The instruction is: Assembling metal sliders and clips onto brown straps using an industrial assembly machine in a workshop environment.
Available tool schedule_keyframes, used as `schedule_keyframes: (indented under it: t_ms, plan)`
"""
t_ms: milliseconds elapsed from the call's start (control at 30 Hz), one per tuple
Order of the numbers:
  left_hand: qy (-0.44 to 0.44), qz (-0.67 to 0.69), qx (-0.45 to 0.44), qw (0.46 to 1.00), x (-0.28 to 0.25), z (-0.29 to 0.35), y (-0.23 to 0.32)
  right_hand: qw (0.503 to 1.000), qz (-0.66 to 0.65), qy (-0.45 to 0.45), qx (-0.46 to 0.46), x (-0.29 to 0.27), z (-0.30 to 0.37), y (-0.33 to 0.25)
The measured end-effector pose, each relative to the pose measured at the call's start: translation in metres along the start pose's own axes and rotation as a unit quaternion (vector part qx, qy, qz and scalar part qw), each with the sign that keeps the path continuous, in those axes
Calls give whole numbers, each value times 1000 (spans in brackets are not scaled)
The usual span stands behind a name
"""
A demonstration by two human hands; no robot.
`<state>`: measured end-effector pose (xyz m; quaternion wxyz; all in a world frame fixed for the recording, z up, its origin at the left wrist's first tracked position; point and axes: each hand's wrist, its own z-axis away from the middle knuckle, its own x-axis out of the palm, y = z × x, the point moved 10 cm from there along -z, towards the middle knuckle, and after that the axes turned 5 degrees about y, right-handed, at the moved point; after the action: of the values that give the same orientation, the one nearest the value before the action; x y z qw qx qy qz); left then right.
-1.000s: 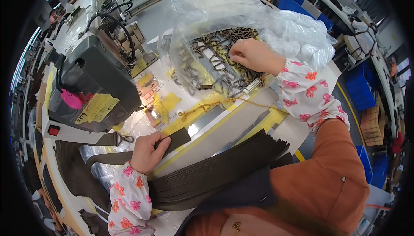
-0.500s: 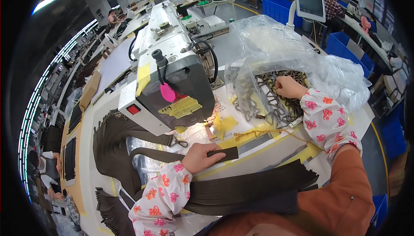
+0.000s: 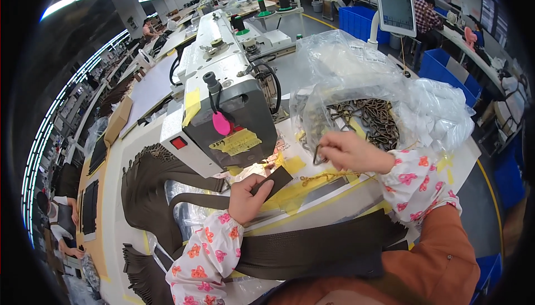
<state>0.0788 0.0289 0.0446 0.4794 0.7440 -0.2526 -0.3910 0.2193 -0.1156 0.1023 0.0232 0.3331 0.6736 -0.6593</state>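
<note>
My left hand pinches a dark olive-brown webbing strap between thumb and fingers, and its cut end sticks out to the right, tilted upward. The rest of that strap loops back left towards a thick bundle of the same straps. My right hand is closed on a small bent-wire metal buckle, which hangs at the fingertips. Beyond that hand, an opened clear plastic bag holds a heap of dark bronze metal buckles. Both forearms wear flower-patterned sleeve covers.
A white and grey sewing machine stands ahead of my left hand, its work spot lit. More dark straps lie in front of me. A yellow cord crosses the table. A screen and blue bins stand farther back.
My right hand has come out of the buckle heap, moving left and nearer, with one buckle in its fingers. My left hand has lifted and tilted the strap end upward.
</note>
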Motion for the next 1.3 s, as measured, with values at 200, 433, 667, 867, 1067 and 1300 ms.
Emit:
schedule_keyframes:
  t_ms: [200, 433, 667, 867, 1067, 1300]
  plan:
    - [-28, -148, 25, 988, 6, -2, -2, 996, 27, -22, -86, 87, -35, 27]
    - [-80, -209, -1, 975, 19, 0, -9, 968, 112, 75, -214, 107, -23, 7]
    - [-25, -158, 36, 987, 9, -4, 4, 980, -99, 94, -146, 102, -26, 19]
    - [-3, -314, 160, 936, 23, 9, 25, 958, -248, -109, 100, 143, -20, 46]
    - [-33, -156, 43, 986, 5, 1, 5, 928, -316, -97, 173, 142, -19, 65]
    - [-62, 104, -121, 985, 14, -6, -26, 910, -295, -169, 237, 142, -17, 58]
